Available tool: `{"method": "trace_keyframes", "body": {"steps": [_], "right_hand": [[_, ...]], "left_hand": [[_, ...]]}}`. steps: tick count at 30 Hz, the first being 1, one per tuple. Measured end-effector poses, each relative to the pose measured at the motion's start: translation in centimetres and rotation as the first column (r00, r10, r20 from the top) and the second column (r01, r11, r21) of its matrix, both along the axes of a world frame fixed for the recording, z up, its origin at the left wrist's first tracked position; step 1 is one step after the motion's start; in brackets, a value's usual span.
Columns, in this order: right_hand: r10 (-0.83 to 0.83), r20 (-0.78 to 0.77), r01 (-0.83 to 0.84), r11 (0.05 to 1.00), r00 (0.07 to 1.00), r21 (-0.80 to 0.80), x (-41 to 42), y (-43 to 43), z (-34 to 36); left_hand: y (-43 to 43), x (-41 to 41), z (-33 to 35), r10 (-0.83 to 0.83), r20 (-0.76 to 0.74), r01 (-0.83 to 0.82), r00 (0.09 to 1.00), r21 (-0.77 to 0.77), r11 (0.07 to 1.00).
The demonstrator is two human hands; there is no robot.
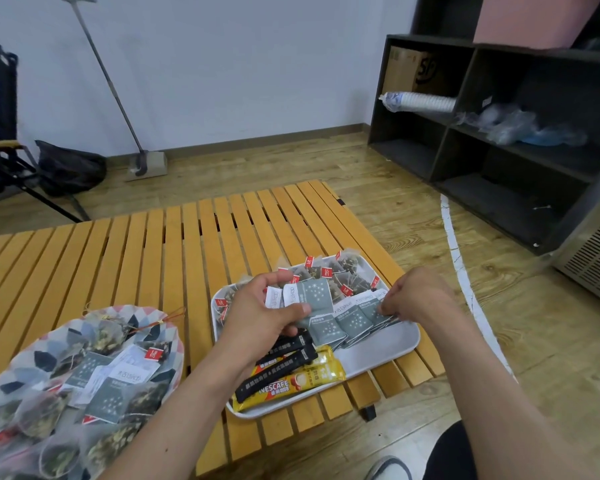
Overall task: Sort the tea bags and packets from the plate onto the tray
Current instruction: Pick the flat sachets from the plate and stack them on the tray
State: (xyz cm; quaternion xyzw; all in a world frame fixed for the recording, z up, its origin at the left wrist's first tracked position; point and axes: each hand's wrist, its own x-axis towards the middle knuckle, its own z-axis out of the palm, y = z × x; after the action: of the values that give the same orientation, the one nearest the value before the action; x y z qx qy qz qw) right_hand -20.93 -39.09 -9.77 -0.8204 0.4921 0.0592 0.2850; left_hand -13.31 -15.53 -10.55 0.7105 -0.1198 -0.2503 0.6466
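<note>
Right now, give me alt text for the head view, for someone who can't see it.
A person's left hand holds a fan of grey packets over a white tray, while the right hand touches the packet row lying in it. Mesh tea bags fill the tray's far end, stick packets its near end; a patterned plate at left holds more.

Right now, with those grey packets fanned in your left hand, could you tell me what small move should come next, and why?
Probably lower the left hand and slip its grey packets into the grey row on the tray, beside the right hand. That row already lines up matching packets, and the right hand's fingers curl on its end. More remain on the plate.
</note>
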Motion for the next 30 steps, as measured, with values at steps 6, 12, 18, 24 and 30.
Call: {"method": "trace_keyframes", "body": {"steps": [6,12,18,24,30], "right_hand": [[0.25,0.556,-0.377,0.918,0.793,0.124,-1.3,3.0,2.9],[0.313,0.575,-0.54,0.795,0.756,0.277,-1.2,4.0,3.3],[-0.132,0.506,-0.015,0.961,0.852,0.277,-2.5,-1.3,2.2],[-0.192,0.273,0.138,0.969,0.943,0.207,-2.3,-4.0,-0.2],[-0.156,0.189,0.134,0.983,0.97,0.124,-1.1,-4.3,-1.7]], "left_hand": [[0.0,0.0,0.2,-0.05,0.057,0.045,0.997,0.093,0.995],[-0.3,-0.4,0.2,-0.068,0.1,0.058,0.993,0.097,0.994],[-0.3,0.1,-0.3,0.016,0.046,-0.019,0.999,0.068,0.998],[-0.5,0.2,-0.8,0.01,0.027,-0.011,1.0,0.064,0.998],[-0.4,-0.1,-0.5,0.017,0.03,-0.019,0.999,0.058,0.998]]}}
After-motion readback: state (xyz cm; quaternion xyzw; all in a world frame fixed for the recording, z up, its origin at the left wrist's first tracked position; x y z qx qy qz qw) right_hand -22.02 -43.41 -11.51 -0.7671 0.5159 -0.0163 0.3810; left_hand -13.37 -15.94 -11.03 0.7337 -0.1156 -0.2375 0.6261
